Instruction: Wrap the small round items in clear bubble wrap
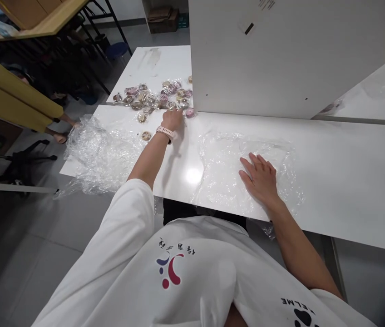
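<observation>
My left hand (172, 120), with a pale band on its wrist, reaches to the near edge of a pile of small round pieces in clear wrappers (146, 97). Its fingers curl down; what they grip, if anything, is hidden beneath them. Just right of the fingertips lies a purple wrapped piece (189, 112), and a yellowish-brown one (145, 136) sits apart to the left of the wrist. My right hand (259, 177) rests flat, fingers spread, on a clear plastic sheet or bag (221, 168) laid out on the white table (345, 181).
Crumpled clear plastic (100, 152) covers the table's left end and hangs over its edge. An upright white panel (264, 59) blocks the far right side. At the left stands a person in yellow trousers (15, 91), near an office chair base (29, 159). A blue stool (116, 50) is farther back.
</observation>
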Demonstrator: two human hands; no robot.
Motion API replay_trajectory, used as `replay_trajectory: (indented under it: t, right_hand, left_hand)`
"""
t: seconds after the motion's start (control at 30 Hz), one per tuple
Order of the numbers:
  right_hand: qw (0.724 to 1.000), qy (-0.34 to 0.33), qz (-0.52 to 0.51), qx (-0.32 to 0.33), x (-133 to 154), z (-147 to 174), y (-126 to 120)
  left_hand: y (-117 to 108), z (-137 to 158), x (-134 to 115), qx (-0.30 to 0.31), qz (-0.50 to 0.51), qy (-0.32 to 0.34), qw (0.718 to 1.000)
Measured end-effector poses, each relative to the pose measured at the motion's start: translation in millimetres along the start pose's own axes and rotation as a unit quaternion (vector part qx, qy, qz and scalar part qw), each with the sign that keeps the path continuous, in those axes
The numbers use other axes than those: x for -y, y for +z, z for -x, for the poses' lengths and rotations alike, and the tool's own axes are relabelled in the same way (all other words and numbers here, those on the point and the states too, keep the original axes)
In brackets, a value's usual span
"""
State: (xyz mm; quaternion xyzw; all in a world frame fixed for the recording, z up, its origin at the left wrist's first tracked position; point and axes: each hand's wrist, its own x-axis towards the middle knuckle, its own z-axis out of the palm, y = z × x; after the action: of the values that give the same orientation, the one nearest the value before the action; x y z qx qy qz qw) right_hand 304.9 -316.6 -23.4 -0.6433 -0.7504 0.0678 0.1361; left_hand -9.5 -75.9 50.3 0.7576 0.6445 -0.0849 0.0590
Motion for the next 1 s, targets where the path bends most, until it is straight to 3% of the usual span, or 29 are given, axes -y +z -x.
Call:
replay_trajectory:
  t: [0.2, 0.3, 0.37, 0.43, 0.53, 0.63, 0.73, 0.8, 0.93, 1.0]
  right_hand:
    - [1.000, -0.010, 0.000, 0.004, 2.2, -17.2, 8.4]
    - [1.000, -0.012, -0.015, 0.009, 5.8, -34.0, 13.9]
    - [0.999, -0.015, -0.029, 0.013, 7.3, -44.9, 16.6]
    - [0.998, -0.023, -0.051, 0.010, 5.6, -53.6, 17.6]
    - [0.994, -0.034, -0.106, -0.002, -6.5, -59.1, 14.3]
    - [0.988, -0.003, -0.148, -0.041, -23.9, -48.2, 3.1]
    - [0.981, 0.042, -0.139, -0.126, -29.1, -13.6, -15.2]
    - [0.978, 0.025, -0.131, -0.163, -20.9, 21.2, -26.3]
    - [0.983, -0.103, -0.122, -0.085, 6.4, 92.8, -29.0]
    - [0.986, -0.119, -0.107, -0.053, 14.2, 116.1, -21.7]
  left_hand:
    - [8.0, 19.2, 4.2, -0.065, 0.036, -0.053, 0.996]
    - [-4.7, 42.4, -2.6, -0.149, 0.101, -0.067, 0.981]
    - [-11.3, 72.4, -27.0, -0.213, 0.163, -0.009, 0.963]
    - [-7.3, 111.8, -66.5, -0.238, 0.215, 0.088, 0.943]
    - [24.2, 168.0, -130.2, -0.181, 0.195, 0.227, 0.937]
    - [67.1, 195.3, -164.0, -0.113, 0.153, 0.292, 0.937]
    - [92.7, 199.8, -156.3, -0.090, 0.176, 0.311, 0.930]
    - [97.5, 204.5, -135.7, -0.087, 0.209, 0.329, 0.917]
    - [98.0, 229.2, -91.7, -0.073, 0.222, 0.360, 0.903]
    - [99.5, 241.2, -78.6, -0.077, 0.213, 0.357, 0.906]
